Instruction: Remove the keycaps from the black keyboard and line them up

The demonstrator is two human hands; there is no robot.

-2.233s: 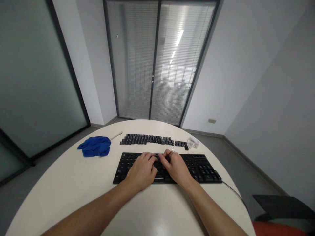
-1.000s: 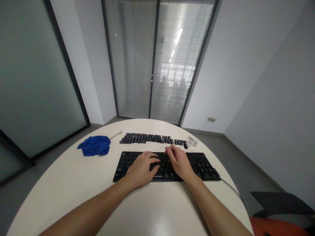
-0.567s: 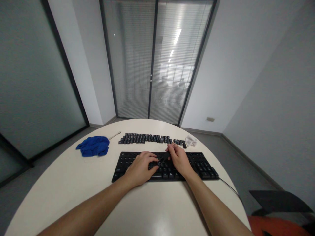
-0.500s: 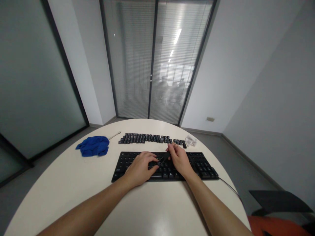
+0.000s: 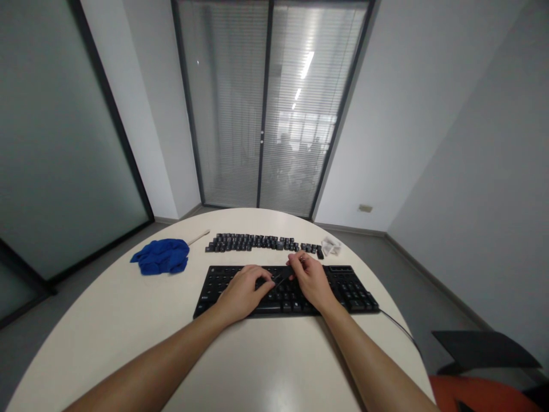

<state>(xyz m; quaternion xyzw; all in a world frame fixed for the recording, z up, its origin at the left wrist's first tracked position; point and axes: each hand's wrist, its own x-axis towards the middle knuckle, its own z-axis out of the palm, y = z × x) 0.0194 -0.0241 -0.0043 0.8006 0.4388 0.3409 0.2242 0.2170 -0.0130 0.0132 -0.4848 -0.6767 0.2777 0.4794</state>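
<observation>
A black keyboard (image 5: 360,290) lies across the round table, with many keys off its left and upper parts. My left hand (image 5: 245,290) is over its middle, thumb and forefinger pinched together; anything between them is too small to make out. Just to the right, my right hand (image 5: 309,278) holds a small dark tool (image 5: 283,276) with thin prongs that point toward my left fingertips. Behind the keyboard, several loose black keycaps (image 5: 234,242) stand in rows.
A crumpled blue cloth (image 5: 162,256) lies at the left, beside a light-coloured stick (image 5: 199,236). Crumpled white material (image 5: 330,246) is at the right end of the keycaps. A cable (image 5: 401,326) runs off the right edge of the pale table (image 5: 257,366). A chair (image 5: 484,349) stands at the lower right.
The thumb and forefinger of my left hand have closed together near the tool's prongs. My right hand has shifted very slightly left with the tool.
</observation>
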